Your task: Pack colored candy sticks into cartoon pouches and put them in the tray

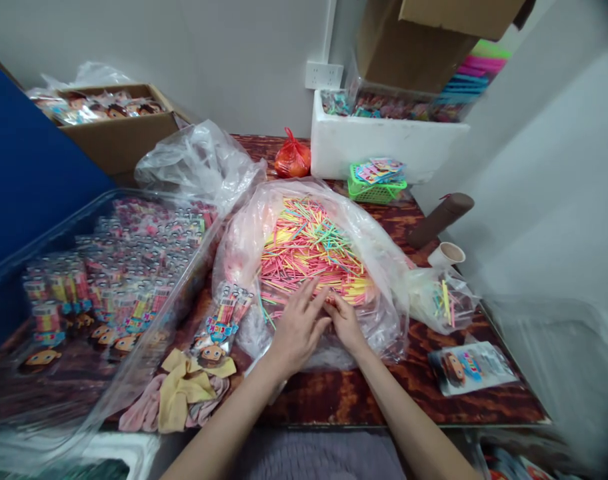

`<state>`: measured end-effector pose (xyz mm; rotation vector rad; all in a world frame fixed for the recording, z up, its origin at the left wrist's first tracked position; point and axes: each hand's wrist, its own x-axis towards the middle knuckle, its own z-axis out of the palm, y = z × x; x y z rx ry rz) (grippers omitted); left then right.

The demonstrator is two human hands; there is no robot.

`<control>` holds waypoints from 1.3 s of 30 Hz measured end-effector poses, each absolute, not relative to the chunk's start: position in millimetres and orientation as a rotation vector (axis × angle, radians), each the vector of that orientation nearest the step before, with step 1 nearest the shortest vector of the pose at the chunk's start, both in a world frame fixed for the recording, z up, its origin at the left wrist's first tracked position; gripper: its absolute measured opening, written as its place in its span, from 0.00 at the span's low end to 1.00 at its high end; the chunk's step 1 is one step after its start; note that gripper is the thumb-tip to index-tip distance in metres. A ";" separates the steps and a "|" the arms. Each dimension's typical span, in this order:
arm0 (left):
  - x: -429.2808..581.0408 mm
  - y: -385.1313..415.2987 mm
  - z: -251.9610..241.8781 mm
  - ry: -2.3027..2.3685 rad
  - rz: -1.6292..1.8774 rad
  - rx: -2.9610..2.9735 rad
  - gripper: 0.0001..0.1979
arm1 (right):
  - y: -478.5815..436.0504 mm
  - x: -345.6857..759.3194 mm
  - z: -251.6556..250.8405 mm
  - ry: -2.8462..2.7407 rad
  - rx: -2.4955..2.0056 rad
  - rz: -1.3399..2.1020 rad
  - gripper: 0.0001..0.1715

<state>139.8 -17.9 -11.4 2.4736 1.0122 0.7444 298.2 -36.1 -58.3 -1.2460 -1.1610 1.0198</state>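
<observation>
My left hand (300, 328) lies palm down over the front of a heap of thin coloured sticks (314, 250), fingers stretched out and apart. Beside it, my right hand (345, 325) has its thumb and fingers drawn together near the left fingertips. Whatever the right fingers may pinch is hidden. Pink, yellow, green and blue sticks fill a large clear plastic bag (239, 233), whose mouth is spread wide around them. Left of the bag's front lie filled stick packets (219, 327) with a cartoon print.
A clear bin (184, 267) holds many filled packets at left. Yellow and pink cloths (184, 390) lie at the front edge. To the right are a small bag of sticks (444, 300), a paper cup (447, 254), a brown bottle (441, 220) and flat packaging (471, 368). Behind stands a green basket (377, 190).
</observation>
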 end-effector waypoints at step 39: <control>52.7 -36.6 -13.3 1.221 1.066 0.776 0.14 | -40.0 319.4 -35.9 -1.281 -1.643 0.750 0.09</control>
